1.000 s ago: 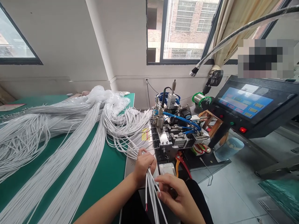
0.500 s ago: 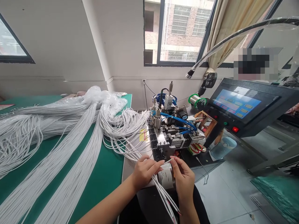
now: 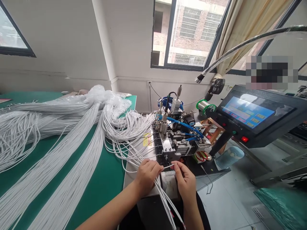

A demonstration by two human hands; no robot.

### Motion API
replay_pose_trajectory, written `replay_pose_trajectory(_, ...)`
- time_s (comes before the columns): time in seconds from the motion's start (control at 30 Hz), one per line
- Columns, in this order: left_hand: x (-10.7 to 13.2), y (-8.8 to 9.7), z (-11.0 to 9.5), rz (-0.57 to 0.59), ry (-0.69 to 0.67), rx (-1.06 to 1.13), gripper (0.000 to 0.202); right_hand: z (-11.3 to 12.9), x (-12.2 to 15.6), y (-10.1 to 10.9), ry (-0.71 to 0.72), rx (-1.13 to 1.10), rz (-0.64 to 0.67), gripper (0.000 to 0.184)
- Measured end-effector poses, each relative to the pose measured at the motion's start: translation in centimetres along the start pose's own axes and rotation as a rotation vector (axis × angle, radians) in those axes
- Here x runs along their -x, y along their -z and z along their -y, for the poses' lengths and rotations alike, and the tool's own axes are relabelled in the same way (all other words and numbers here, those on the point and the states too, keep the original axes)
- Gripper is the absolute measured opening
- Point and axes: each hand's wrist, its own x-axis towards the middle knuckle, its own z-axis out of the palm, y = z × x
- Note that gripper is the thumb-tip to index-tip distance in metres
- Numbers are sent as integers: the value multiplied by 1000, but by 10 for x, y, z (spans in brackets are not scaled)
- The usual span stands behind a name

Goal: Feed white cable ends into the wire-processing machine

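Observation:
A small bunch of white cables [image 3: 165, 202] passes under my left hand [image 3: 149, 175], whose fingers are closed on it. One white cable [image 3: 168, 166] stretches from the left fingers to my right hand [image 3: 185, 179], which pinches it near its end between thumb and forefinger. Below the bunch, the loose cable ends hang toward my lap, with a little red showing at the tips. Both hands are just in front of the bench machine [image 3: 177, 140] with metal cylinders and blue tubes. Under the stretched cable sits a whitish cylindrical part [image 3: 169, 183].
Long bundles of white cable [image 3: 69, 153] lie across the green table [image 3: 112, 182] at left, partly under clear plastic. A control screen [image 3: 249, 110] stands at right, near a wire spool [image 3: 203, 106] and bendy lamp [image 3: 199, 78]. Another person is partly visible behind the screen.
My hands have shifted slightly left, still holding the cable, and more of it shows between them. The view has tilted a little.

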Motion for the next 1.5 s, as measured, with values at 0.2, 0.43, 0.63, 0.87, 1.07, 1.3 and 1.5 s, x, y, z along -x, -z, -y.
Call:
replay_pose_trajectory(0.2, 0, -2, 3, 34, 14, 5, 21, -5, -5, 2, -101, -81, 126, 43)
replay_pose_trajectory(0.43, 1, -7, 9, 70, 24, -60, 29, -17, -17, 12, -201, -213, 359, 40)
replay_pose_trajectory(0.63, 3, -4, 9, 68, 36, -36, 32, -18, -25, 18, -237, -271, 445, 38)
replay_pose_trajectory(0.87, 7, 1, 8, 101, 74, -47, 26, -16, -26, 17, -223, -166, 481, 41)
replay_pose_trajectory(1.07, 10, -2, 9, 128, 85, -39, 31, -26, -28, 13, -95, 89, 302, 36)
replay_pose_trajectory(1.3, 11, -7, 9, 151, 59, -111, 24, -35, -30, 11, -41, 213, 278, 32)
replay_pose_trajectory(1.5, 10, -7, 8, 162, 84, -155, 24, -42, -36, 10, -53, 131, 326, 33)
